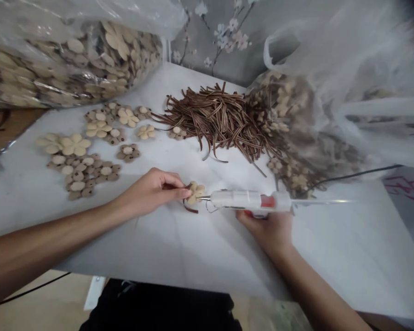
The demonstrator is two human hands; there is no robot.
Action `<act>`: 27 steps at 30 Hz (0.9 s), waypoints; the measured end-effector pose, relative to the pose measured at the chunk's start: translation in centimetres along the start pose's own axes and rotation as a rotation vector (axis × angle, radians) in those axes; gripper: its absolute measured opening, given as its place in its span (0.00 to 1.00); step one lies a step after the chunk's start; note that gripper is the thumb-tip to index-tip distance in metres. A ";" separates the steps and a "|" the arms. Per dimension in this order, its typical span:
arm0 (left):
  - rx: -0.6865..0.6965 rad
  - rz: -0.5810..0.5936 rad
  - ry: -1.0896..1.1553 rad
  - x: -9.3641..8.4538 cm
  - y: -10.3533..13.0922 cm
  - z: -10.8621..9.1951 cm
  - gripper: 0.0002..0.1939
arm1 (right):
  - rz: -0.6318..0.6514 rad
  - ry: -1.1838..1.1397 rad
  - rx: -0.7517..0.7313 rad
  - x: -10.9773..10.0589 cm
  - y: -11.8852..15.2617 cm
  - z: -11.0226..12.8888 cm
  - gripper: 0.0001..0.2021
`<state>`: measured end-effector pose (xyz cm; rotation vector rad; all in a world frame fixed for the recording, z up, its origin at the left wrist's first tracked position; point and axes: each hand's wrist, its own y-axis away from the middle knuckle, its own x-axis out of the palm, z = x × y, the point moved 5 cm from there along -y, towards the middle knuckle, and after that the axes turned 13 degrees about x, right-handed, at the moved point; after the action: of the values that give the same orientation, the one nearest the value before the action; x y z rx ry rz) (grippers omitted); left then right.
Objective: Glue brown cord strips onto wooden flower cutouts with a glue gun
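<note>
Between the thumb and fingers of my left hand (158,191) is a cream flower piece (196,193), held just above the white table. A brown strip (191,209) curls down beside it, at the same fingertips. My right hand (267,230) is wrapped round the handle of a white hot glue gun (241,199) lying level, its metal tip pointing left at the flower. The tip meets or nearly meets the petals; I cannot tell which. A clear glue stick (324,201) juts from the gun's rear.
Brown strips lie in a heap (214,115) at the back. Loose cream and grey-brown flowers (77,177) sit on the left. A clear bag of flowers (72,64) stands back left, another plastic bag (296,105) back right. A black cord (359,174) runs along the right.
</note>
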<state>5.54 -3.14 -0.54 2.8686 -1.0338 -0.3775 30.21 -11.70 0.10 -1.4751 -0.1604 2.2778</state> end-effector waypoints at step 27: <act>-0.003 -0.013 0.020 -0.1 0.1 0.2 0.09 | 0.117 0.044 0.034 0.3 0.3 -1.4 0.14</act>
<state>5.32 -3.14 -0.65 2.8715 -1.0103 -0.3498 31.31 -11.98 -0.87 -1.5535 -0.0228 2.3240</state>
